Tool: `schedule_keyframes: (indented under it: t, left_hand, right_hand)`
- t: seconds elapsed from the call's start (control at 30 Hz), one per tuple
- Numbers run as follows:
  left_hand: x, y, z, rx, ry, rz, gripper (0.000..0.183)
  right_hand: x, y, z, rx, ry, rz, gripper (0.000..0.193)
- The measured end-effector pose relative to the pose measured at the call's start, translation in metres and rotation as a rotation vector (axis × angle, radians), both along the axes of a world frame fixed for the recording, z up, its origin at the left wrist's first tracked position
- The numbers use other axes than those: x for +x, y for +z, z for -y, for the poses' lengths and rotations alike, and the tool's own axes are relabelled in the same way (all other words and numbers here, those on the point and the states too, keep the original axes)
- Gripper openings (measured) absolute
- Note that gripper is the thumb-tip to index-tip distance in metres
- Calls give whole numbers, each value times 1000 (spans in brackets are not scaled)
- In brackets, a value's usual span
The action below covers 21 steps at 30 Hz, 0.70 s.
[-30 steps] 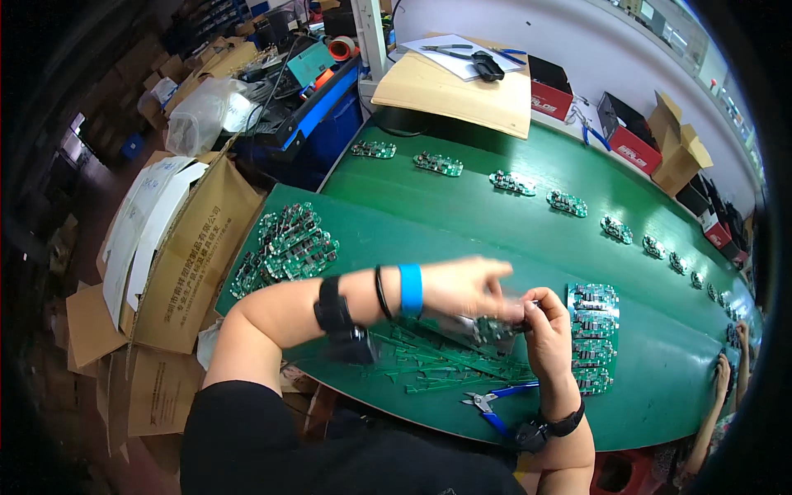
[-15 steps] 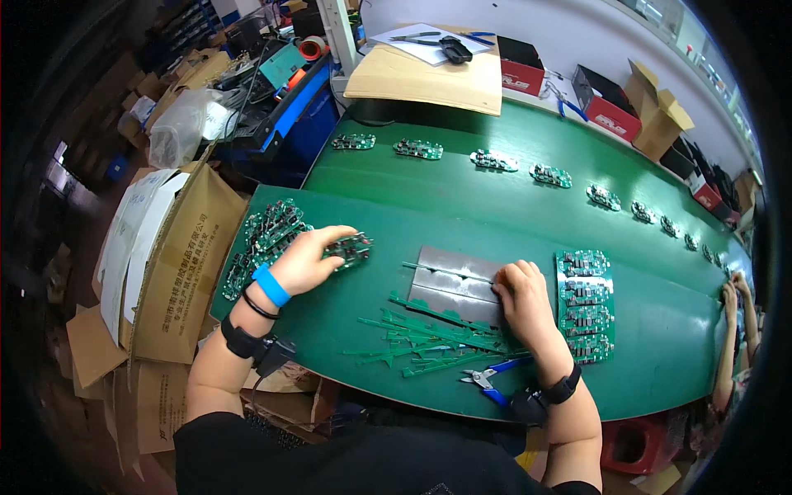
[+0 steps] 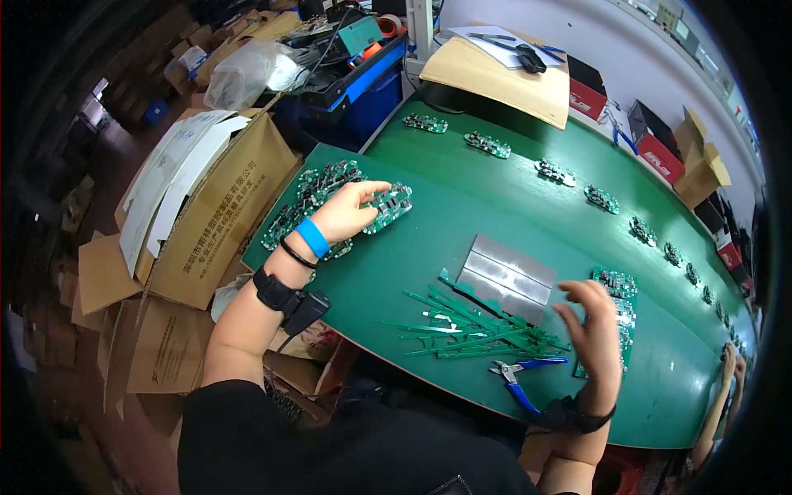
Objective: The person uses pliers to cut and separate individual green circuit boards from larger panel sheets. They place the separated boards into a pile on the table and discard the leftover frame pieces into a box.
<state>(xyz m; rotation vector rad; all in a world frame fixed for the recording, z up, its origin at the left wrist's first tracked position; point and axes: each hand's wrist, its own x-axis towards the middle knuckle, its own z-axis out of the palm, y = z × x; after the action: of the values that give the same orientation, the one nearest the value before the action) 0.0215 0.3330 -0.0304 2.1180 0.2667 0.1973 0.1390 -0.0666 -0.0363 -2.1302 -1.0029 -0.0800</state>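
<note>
Touching circuit board [image 3: 391, 213]: left hand [image 3: 345, 214]; right hand [image 3: 596, 330] (free) near plate [image 3: 495, 264] edge.

The green table [image 3: 668, 371] carries a heap of circuit boards [image 3: 289, 213] toward its left end, a grey plate [image 3: 507, 276] near the middle, tangled green strips [image 3: 478, 332] along the plate's near side, blue-handled cutters [image 3: 511, 378], and a column of boards [image 3: 617, 283] farther right.
</note>
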Motion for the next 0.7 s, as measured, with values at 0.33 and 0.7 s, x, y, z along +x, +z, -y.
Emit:
schedule_keyframes:
  t: [0.33, 0.7]
  left_hand:
    - [-21, 9, -18, -46, 457, 340, 44]
    - [-33, 12, -31, 3, 283, -20, 35]
  right_hand:
    - [11, -76, 106, -410, -542, 60, 95]
    - [21, -84, 101, -474, -720, 2, 103]
